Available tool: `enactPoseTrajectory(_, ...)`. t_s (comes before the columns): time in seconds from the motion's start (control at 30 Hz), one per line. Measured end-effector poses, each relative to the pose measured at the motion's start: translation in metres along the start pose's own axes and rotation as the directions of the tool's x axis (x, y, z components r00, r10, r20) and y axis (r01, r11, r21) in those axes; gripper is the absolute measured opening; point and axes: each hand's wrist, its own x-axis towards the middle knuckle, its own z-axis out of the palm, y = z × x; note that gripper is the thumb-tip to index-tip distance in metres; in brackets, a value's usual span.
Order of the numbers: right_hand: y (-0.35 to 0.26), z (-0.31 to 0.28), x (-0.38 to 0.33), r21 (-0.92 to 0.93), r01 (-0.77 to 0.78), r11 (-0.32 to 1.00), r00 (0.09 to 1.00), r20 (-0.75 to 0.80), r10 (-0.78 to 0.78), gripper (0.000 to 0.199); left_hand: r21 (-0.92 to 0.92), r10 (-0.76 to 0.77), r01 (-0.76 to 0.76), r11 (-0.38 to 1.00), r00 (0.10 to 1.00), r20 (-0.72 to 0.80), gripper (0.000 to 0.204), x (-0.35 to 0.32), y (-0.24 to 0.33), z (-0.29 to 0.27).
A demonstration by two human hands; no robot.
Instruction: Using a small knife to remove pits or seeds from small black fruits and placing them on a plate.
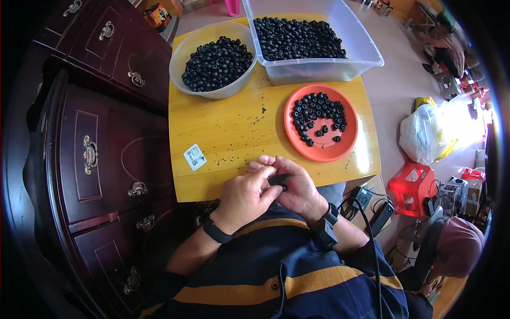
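My two hands meet just past the front edge of the yellow table. My left hand [243, 192] is closed, its thumb pressed toward the right palm. My right hand [299, 192] is turned partly palm up, fingers curled round a small black object [278, 179]. Its exact kind is hidden between the fingers. A small round black end shows by my left thumb tip. Beyond my right hand lies an orange-red plate [348, 139] with many small round black pieces [313, 108], some showing a hole.
Farther back stand a round translucent bowl [180, 45] and a large clear plastic bin [319, 72], both with black pieces. A white label [195, 157] and dark crumbs lie on the table [228, 122]. Dark wooden drawers [101, 154] flank the left; a red stool [411, 189] and other people are right.
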Motion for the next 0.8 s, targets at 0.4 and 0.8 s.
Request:
enactPoseTrajectory(0.4, -0.008, -0.002, -0.007, 0.135, -0.011, 0.991, 0.995, 0.096, -0.002, 0.031, 0.103, 0.081, -0.085, 0.991, 0.996, 0.049, 0.021, -0.004, -0.002, 0.010)
enactPoseTrajectory(0.8, -0.013, -0.004, -0.007, 0.109, 0.039, 0.993, 0.998, 0.046, -0.044, 0.024, 0.047, 0.103, -0.099, 0.994, 0.991, -0.082, 0.025, 0.012, -0.012, 0.006)
